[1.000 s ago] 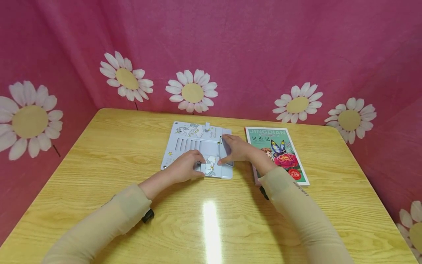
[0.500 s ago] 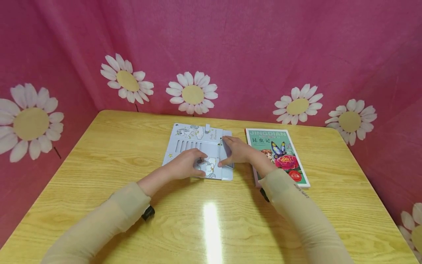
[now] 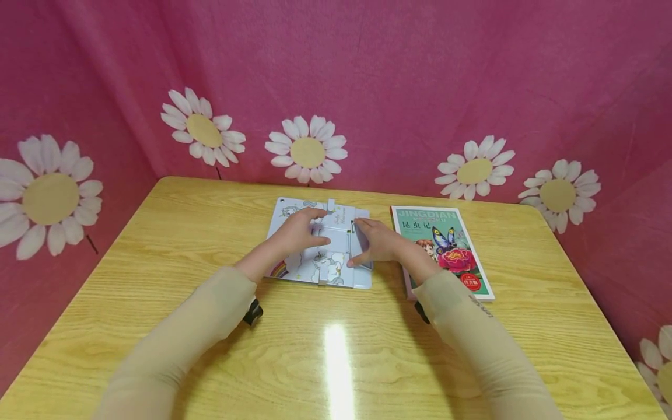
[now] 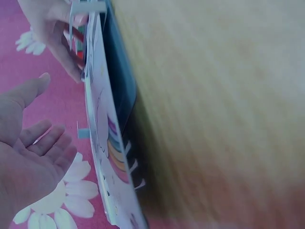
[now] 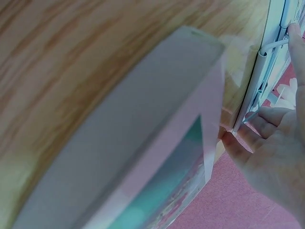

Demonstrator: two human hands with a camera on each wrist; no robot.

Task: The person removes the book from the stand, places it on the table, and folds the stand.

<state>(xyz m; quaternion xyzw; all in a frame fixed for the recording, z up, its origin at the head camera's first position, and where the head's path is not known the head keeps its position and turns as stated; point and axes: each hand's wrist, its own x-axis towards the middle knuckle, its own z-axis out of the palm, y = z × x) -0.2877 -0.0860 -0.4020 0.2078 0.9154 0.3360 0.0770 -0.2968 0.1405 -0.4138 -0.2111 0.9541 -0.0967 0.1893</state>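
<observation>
A pale lavender book stand (image 3: 338, 239) with unicorn and rainbow prints lies flat on the table, its small clips at the far edge (image 3: 331, 205) and near edge (image 3: 323, 276). Over its left half, my left hand (image 3: 294, 232) hovers with thumb and fingers spread, holding nothing; the left wrist view shows a gap between this hand (image 4: 35, 157) and the stand's face. At the stand's right end, my right hand (image 3: 382, 240) grips the raised ledge, fingers at its far end and thumb at its near end. A wire bracket (image 5: 274, 45) shows beside the right thumb.
A thick paperback (image 3: 443, 251) with a green cover, butterfly and red flower lies right of the stand, partly under the right forearm. The wooden table (image 3: 210, 204) meets a pink curtain (image 3: 378, 105) with daisies at the back.
My left hand has left the stand's near edge and moved away from me, over its left half. The near clip and rainbow print are now uncovered. The right hand stays in place.
</observation>
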